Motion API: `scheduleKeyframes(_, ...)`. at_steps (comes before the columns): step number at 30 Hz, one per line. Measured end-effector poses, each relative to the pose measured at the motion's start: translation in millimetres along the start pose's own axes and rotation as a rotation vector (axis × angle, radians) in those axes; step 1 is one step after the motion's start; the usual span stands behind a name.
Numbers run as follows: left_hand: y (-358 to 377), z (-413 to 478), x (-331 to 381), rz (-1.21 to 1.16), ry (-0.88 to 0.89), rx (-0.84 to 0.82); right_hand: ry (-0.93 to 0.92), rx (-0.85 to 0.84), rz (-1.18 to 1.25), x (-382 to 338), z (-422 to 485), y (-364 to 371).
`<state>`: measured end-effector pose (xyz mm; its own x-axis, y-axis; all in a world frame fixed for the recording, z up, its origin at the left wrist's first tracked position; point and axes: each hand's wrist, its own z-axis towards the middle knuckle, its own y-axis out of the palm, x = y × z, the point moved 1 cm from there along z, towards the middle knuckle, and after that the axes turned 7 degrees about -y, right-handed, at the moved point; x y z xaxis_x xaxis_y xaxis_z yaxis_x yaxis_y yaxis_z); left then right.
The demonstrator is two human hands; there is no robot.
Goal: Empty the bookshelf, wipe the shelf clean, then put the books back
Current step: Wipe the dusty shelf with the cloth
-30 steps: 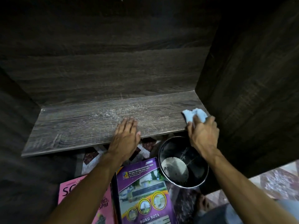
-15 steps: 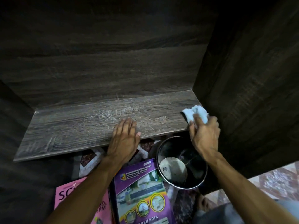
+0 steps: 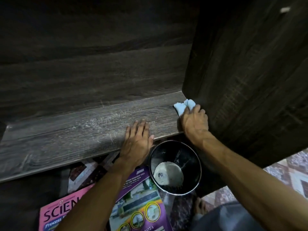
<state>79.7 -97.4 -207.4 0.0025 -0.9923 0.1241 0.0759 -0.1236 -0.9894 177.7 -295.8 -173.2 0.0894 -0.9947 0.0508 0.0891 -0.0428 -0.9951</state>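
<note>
The dark wood shelf board [image 3: 70,139] is bare of books, with pale dusty scuffs near its middle. My right hand [image 3: 194,121] grips a small light-blue cloth [image 3: 184,105] and presses it onto the shelf's far right corner, against the side panel. My left hand [image 3: 137,141] lies flat with straight fingers on the shelf's front edge. On the floor below lie a pink science book [image 3: 60,212] and a purple notebook [image 3: 141,204], partly hidden by my left forearm.
A black round pot [image 3: 175,167] with a pale inside bottom stands on the floor under the shelf's right end. The bookcase's dark side panel [image 3: 246,77] rises at the right. Patterned floor tiles [image 3: 293,170] show at lower right.
My right hand with the cloth has slid deeper along the shelf toward the back right corner. My left hand has stayed on the front edge.
</note>
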Motion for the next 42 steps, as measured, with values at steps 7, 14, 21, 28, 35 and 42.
scheduleKeyframes(7,-1,1,1,0.001,0.0,0.012,-0.125,-0.247,-0.157,-5,-59,-53)
scheduleKeyframes(14,-4,27,16,0.03,0.037,-0.113,-0.335,-0.042,-0.048,-50,20,-21)
scheduleKeyframes(21,4,36,10,0.05,0.103,-0.065,-0.122,-0.067,-0.053,-26,70,-26)
scheduleKeyframes(28,2,34,17,0.014,0.077,-0.063,-0.309,-0.189,-0.571,-24,53,-24)
scheduleKeyframes(35,0,27,25,-0.008,0.009,-0.085,-0.232,-0.308,-0.444,-11,2,-34)
scheduleKeyframes(42,-6,16,31,0.005,-0.007,-0.155,-0.166,-0.454,-0.279,0,-50,-65)
